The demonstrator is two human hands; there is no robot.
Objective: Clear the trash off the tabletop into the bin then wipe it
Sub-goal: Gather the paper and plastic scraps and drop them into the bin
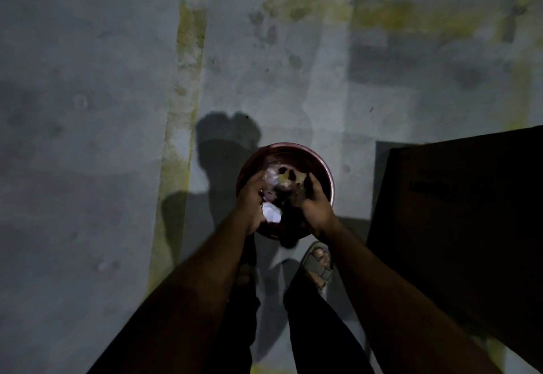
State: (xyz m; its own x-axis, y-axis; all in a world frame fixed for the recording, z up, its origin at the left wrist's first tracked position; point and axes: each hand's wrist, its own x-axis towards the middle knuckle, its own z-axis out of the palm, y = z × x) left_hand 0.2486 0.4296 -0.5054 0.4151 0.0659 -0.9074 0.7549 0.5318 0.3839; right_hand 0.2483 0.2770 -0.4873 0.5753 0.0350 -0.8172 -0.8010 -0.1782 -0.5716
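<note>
We look straight down in dim light at both hands over a round, dark red bin (323, 168) standing on a grey concrete floor (88, 138). The left hand (251, 197) curls its fingers round crumpled trash (277, 181), a mix of clear plastic and paper, with a bright white scrap (271, 212) showing just beside its palm. The right hand (316, 206) curls round the darker side of the same bundle, facing the left across it. The bundle sits between the two grips, above the bin's mouth and inside the line of its rim; we cannot tell whether it touches what already lies in the bin.

Beyond the fingertips the far arc of the rim shows whole; the near arc is hidden under the wrists. Left of the left hand the floor runs open and wide, crossed by a faded yellow stripe (185, 109). Right of the right hand a dark slab-like surface (455, 212) stands near, its sharp edge running close beside the bin and leaving only a narrow strip of floor. Below the grips, a sandalled foot (318, 265) stands just short of the bin, and dark trouser legs (317, 329) fill the space between the forearms.
</note>
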